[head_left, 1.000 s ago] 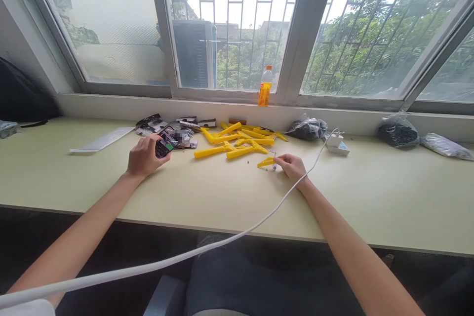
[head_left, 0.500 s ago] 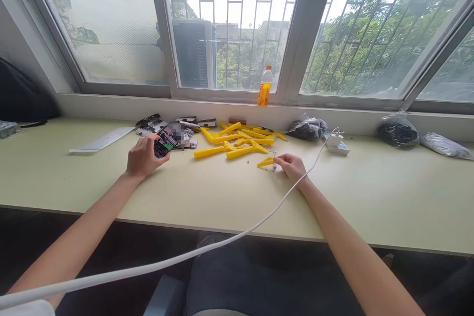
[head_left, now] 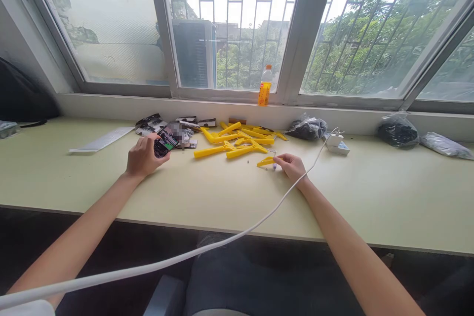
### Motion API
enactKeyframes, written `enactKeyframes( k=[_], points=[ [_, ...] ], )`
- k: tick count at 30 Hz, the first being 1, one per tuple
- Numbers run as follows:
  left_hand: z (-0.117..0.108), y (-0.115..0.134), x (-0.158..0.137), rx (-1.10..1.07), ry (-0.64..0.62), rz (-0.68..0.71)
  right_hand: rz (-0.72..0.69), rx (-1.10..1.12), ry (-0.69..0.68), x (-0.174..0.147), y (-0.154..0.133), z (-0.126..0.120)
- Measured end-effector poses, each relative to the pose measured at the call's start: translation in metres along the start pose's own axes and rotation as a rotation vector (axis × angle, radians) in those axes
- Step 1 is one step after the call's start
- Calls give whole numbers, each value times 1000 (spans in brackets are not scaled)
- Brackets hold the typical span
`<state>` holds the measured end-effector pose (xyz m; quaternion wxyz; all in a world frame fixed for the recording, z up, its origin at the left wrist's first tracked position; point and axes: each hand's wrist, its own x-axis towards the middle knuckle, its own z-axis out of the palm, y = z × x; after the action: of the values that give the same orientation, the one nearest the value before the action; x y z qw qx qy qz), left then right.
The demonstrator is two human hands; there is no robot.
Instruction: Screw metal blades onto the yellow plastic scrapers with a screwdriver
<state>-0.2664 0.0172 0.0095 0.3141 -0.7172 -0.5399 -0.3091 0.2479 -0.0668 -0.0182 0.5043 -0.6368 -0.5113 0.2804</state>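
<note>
My left hand (head_left: 142, 159) is closed on a black printed packet (head_left: 165, 144), tilted up at the front of a pile of similar black-and-white packets (head_left: 151, 123). Between the thumb and fingers of my right hand (head_left: 293, 167) is a small flat yellow plastic piece (head_left: 265, 161), held just above or on the table. A small clear part with a thin metal wire (head_left: 274, 164) shows beside those fingertips; whether I grip it too, I cannot tell. Several yellow plastic handles (head_left: 246, 150) lie heaped between my hands. Tiny metal bits rest near the flat piece.
A white cable (head_left: 237, 235) runs across the view, over my right wrist, to a white charger (head_left: 336, 144). Bagged black items (head_left: 307, 127) and a silvery bag (head_left: 446, 145) lie along the back. A drink bottle (head_left: 264, 86) stands on the sill; a flat white strip (head_left: 101, 140) lies left.
</note>
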Motion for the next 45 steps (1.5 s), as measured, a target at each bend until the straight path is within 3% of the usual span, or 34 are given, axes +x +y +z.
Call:
enactKeyframes(
  k=[31,45],
  points=[
    [-5,3,1,-16,-33,-3,-13,21,-92,0,-1,0],
    [-7,6,1,-65,-43,-132,25,11,-87,-1,-5,1]
  ],
)
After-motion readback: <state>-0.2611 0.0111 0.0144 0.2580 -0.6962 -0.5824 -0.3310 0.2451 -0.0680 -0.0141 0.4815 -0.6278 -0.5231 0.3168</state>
